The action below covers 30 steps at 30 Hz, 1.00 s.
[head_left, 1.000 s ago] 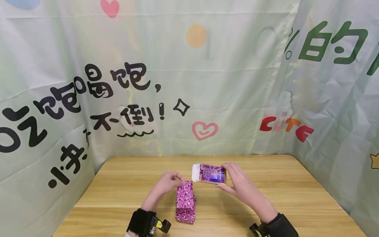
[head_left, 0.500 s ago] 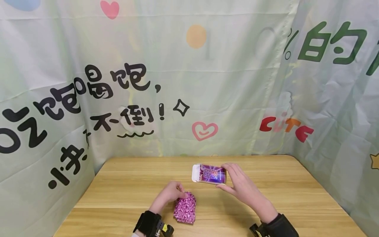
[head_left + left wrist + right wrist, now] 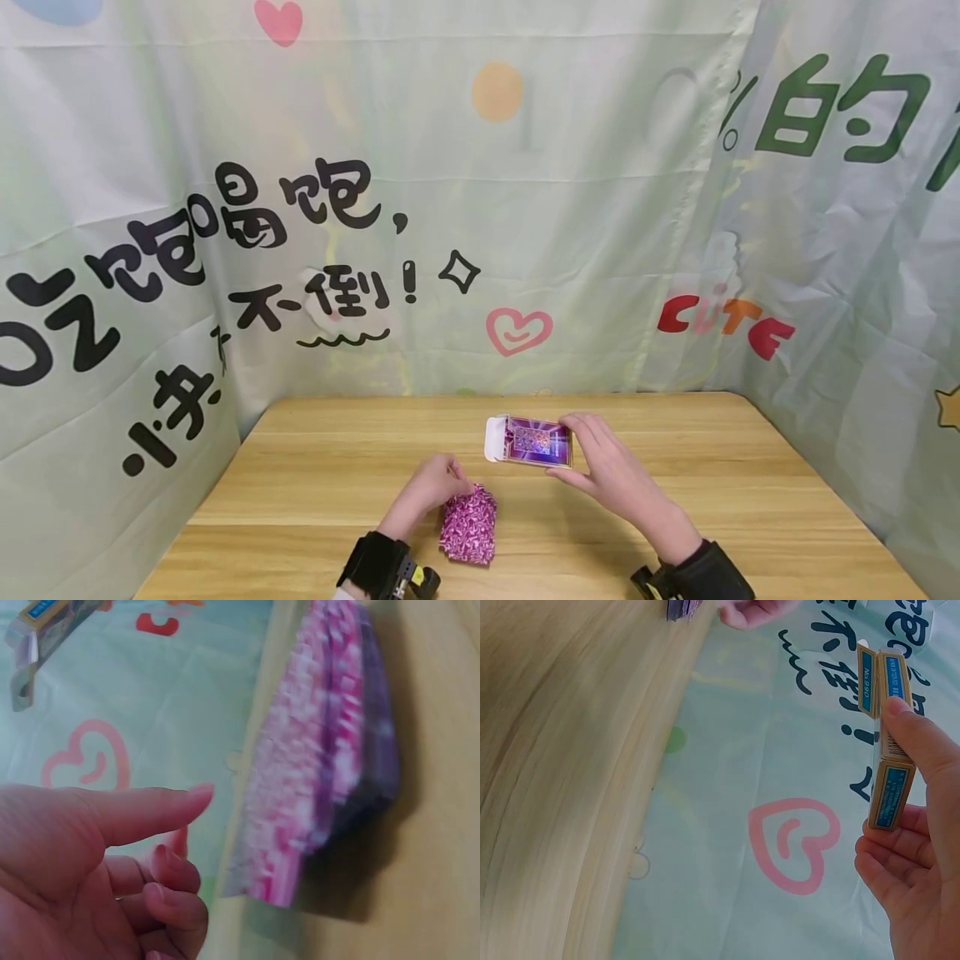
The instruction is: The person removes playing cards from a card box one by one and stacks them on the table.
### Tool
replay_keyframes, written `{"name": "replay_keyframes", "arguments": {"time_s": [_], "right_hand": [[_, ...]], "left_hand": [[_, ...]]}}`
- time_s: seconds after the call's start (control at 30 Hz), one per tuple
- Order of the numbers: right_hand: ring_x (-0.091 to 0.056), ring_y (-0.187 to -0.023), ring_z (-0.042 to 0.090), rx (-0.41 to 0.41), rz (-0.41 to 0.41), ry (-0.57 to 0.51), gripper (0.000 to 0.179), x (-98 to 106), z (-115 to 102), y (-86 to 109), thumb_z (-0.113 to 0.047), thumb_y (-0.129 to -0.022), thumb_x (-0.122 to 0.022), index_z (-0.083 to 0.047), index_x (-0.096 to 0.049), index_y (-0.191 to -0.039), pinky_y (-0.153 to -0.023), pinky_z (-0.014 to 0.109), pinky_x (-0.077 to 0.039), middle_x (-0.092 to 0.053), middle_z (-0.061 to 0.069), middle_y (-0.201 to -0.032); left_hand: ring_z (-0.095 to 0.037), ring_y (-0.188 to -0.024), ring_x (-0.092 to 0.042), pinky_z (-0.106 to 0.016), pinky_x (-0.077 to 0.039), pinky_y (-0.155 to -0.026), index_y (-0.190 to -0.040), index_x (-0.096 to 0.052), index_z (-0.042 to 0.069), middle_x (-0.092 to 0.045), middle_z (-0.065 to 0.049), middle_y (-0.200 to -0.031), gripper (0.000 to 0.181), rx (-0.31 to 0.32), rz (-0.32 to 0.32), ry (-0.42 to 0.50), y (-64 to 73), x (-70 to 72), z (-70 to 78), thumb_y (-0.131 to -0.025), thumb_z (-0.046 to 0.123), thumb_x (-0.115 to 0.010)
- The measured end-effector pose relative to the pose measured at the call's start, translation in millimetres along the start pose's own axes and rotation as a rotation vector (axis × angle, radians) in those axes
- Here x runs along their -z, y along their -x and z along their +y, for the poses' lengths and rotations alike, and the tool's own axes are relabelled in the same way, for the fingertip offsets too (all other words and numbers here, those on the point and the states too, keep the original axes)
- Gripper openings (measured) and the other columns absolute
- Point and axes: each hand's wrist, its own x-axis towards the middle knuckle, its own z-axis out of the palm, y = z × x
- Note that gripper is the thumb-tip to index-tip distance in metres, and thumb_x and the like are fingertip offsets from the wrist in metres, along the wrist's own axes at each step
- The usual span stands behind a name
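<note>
On the wooden table lies a stack of playing cards (image 3: pixel 468 525) with pink-and-white swirled backs, its edges slightly uneven. The same cards (image 3: pixel 296 750) look blurred in the left wrist view. My left hand (image 3: pixel 435 483) is at the stack's far edge; in the left wrist view, the left hand (image 3: pixel 112 862) has bent fingers and a straight thumb, apart from the cards. My right hand (image 3: pixel 607 467) grips a purple card box (image 3: pixel 536 440) above the table between thumb and fingers. Its white end flap (image 3: pixel 495 438) hangs open to the left. The right wrist view shows the box (image 3: pixel 891 742) side-on.
The wooden table (image 3: pixel 300 483) reaches back to a pale green cloth (image 3: pixel 600 208) printed with writing and hearts. More cloth (image 3: pixel 847 292) hangs on the right. A black wrist strap (image 3: pixel 372 567) with a camera is on each arm.
My left hand has drawn cards back toward me onto the stack, which was spread lengthwise, then risen slightly off it. The right hand and box have stayed almost still.
</note>
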Motion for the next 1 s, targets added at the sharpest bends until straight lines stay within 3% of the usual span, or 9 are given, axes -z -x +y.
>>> {"name": "replay_keyframes", "arguments": {"time_s": [0.1, 0.3, 0.37, 0.5, 0.57, 0.8, 1.0], "right_hand": [[-0.059, -0.108, 0.027, 0.005, 0.007, -0.002, 0.073, 0, 0, -0.2, -0.062, -0.088, -0.054, 0.002, -0.055, -0.123, -0.086, 0.040, -0.056, -0.061, 0.014, -0.115], [-0.059, -0.108, 0.026, 0.010, 0.004, -0.010, 0.071, -1, 0, -0.7, -0.057, -0.084, -0.064, 0.001, -0.055, -0.123, -0.086, 0.039, -0.056, -0.061, 0.013, -0.115], [-0.059, -0.107, 0.025, 0.011, 0.000, -0.011, 0.071, -1, -1, -0.6, -0.057, -0.084, -0.066, 0.001, -0.056, -0.123, -0.086, 0.039, -0.056, -0.061, 0.013, -0.115], [-0.060, -0.107, 0.025, 0.009, -0.004, -0.009, 0.072, -1, -2, -0.1, -0.058, -0.084, -0.064, 0.001, -0.056, -0.123, -0.086, 0.039, -0.056, -0.061, 0.013, -0.115], [-0.060, -0.107, 0.025, 0.010, -0.002, -0.009, 0.072, -2, -3, 0.0, -0.058, -0.084, -0.064, 0.001, -0.056, -0.123, -0.086, 0.039, -0.056, -0.061, 0.013, -0.115], [-0.059, -0.106, 0.024, 0.040, 0.015, -0.016, 0.071, -3, -5, -0.8, -0.059, -0.087, -0.059, 0.002, -0.055, -0.123, -0.086, 0.038, -0.056, -0.061, 0.013, -0.114], [-0.060, -0.105, 0.024, 0.063, 0.023, -0.022, 0.070, -3, -7, -1.7, -0.057, -0.087, -0.061, 0.003, -0.056, -0.122, -0.086, 0.038, -0.056, -0.061, 0.013, -0.113]], "left_hand": [[-0.015, -0.061, -0.047, -0.026, -0.040, -0.053, -0.083, -0.058, 0.007, -0.052, -0.002, -0.071, 0.017, -0.044, 0.054, 0.032, -1.0, 5.5, 7.4, -0.083, 0.015, -0.072], [-0.012, -0.067, -0.051, -0.021, -0.044, -0.059, -0.093, -0.065, 0.008, -0.058, -0.002, -0.076, 0.017, -0.206, 0.300, 0.215, 4.2, 15.5, 36.0, -0.089, 0.023, -0.070], [-0.011, -0.072, -0.053, -0.020, -0.046, -0.064, -0.095, -0.067, 0.010, -0.062, -0.003, -0.081, 0.018, -0.266, 0.341, 0.270, 8.7, 16.6, 45.0, -0.088, 0.026, -0.071], [-0.010, -0.076, -0.057, -0.020, -0.048, -0.069, -0.097, -0.071, 0.012, -0.067, -0.005, -0.085, 0.019, -0.339, 0.303, 0.296, 16.8, 15.4, 57.1, -0.087, 0.028, -0.072], [-0.009, -0.076, -0.057, -0.020, -0.048, -0.069, -0.097, -0.071, 0.011, -0.067, -0.005, -0.084, 0.020, -0.347, 0.264, 0.282, 19.3, 13.3, 60.1, -0.087, 0.029, -0.072], [-0.010, -0.070, -0.055, -0.020, -0.048, -0.060, -0.096, -0.068, 0.010, -0.066, -0.002, -0.081, 0.021, -0.289, 0.182, 0.213, 20.2, 2.7, 62.4, -0.085, 0.027, -0.074], [-0.009, -0.070, -0.056, -0.021, -0.050, -0.060, -0.094, -0.066, 0.009, -0.066, -0.001, -0.080, 0.018, -0.260, 0.182, 0.197, 18.2, -2.7, 60.1, -0.084, 0.022, -0.074]]}}
